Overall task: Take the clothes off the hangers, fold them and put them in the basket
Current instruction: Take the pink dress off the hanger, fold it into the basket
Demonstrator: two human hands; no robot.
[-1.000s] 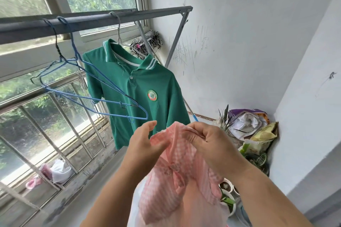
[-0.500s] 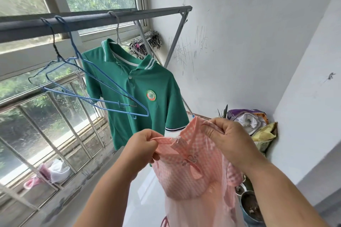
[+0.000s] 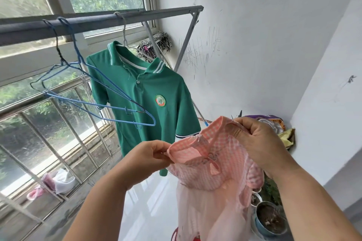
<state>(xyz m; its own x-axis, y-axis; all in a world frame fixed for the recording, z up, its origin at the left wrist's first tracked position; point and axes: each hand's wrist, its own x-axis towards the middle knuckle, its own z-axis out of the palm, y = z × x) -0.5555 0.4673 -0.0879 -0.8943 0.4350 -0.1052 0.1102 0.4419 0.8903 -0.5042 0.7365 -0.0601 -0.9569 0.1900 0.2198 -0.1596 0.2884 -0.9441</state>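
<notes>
Two hands: the left hand (image 3: 154, 154) and the right hand (image 3: 260, 143) are held up in front of the rail (image 3: 137, 18).
Left grip: pinched on one top corner of the pink dress (image 3: 211, 172).
Right grip: pinched on the other top corner.
One pink dress: held up in the air between the hands, with its skirt hanging down.
One green shirt (image 3: 156, 103): hung on one white hanger (image 3: 124, 35) on the rail, behind the dress.
Two blue hangers (image 3: 82, 100): hung bare on the rail, left of the shirt.
One rail: set across the window.
One plant pot (image 3: 270, 221): seen on the floor, low on the right.
</notes>
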